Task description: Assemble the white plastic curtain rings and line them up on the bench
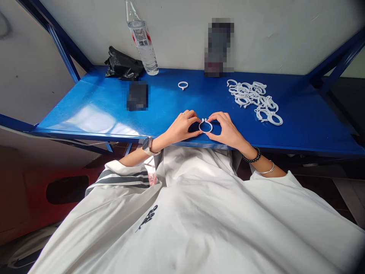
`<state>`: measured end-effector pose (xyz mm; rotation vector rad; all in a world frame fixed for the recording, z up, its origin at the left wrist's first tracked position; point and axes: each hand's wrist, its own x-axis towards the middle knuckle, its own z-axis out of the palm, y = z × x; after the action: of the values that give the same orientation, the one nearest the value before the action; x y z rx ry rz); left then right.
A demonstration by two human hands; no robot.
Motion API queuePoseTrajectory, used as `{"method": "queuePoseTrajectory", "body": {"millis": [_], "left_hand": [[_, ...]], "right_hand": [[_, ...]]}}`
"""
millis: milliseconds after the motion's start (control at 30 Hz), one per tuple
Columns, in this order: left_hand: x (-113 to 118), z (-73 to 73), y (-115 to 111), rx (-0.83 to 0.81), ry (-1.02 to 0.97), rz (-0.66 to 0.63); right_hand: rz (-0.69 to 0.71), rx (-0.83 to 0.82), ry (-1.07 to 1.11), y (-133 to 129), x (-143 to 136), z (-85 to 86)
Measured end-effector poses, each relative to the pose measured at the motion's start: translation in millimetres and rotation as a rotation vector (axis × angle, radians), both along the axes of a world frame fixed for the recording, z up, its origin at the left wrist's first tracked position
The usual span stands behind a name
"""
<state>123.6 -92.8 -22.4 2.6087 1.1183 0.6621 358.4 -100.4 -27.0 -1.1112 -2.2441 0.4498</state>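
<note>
Between my two hands, near the front edge of the blue table, is a white plastic ring [199, 128] with small knobs at its top. My left hand [184, 125] pinches its left side with thumb and fingers. On the opposite side, my right hand [226, 128] grips it the same way. A single similar white ring [183, 86] lies on the table beyond my left hand. To the right, past my right hand, several more white rings [247, 95] lie in a loose, overlapping pile.
A clear water bottle [146, 53] stands at the back beside a crumpled black plastic bag [121, 65]. In front of the bag lies a blurred dark object [137, 96]. Another blurred dark item [218, 49] leans on the wall. Blue metal posts [64, 53] frame the blue tabletop [159, 108].
</note>
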Motion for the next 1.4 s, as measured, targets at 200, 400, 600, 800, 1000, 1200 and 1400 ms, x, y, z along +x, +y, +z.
{"method": "queuePoseTrajectory", "body": {"millis": [200, 400, 600, 800, 1000, 1200, 1400], "left_hand": [[-0.2, -3.1, 1.1, 0.021, -0.011, -0.026], [0.2, -1.5, 0.1, 0.003, -0.003, -0.023], [0.5, -2.6, 0.9, 0.013, -0.011, -0.026], [0.3, -1.2, 0.4, 0.017, -0.003, -0.033], [-0.3, 0.7, 0.1, -0.009, -0.014, -0.051], [-0.9, -2.0, 1.7, -0.002, -0.019, -0.064], [-1.3, -2.8, 2.1, -0.009, -0.035, -0.076]], "right_hand": [[0.019, -0.044, -0.017, -1.3, 0.7, 3.3], [0.024, -0.058, -0.016, -0.4, 1.1, 3.3], [-0.001, -0.022, -0.004, 0.9, 1.9, 0.7], [0.008, -0.036, -0.012, 0.5, 2.0, 1.5], [0.025, -0.056, -0.006, -0.6, 1.9, 4.7], [0.035, -0.057, -0.001, -0.1, 2.1, 4.6], [0.051, -0.045, -0.002, 0.5, 2.1, 5.0]]}}
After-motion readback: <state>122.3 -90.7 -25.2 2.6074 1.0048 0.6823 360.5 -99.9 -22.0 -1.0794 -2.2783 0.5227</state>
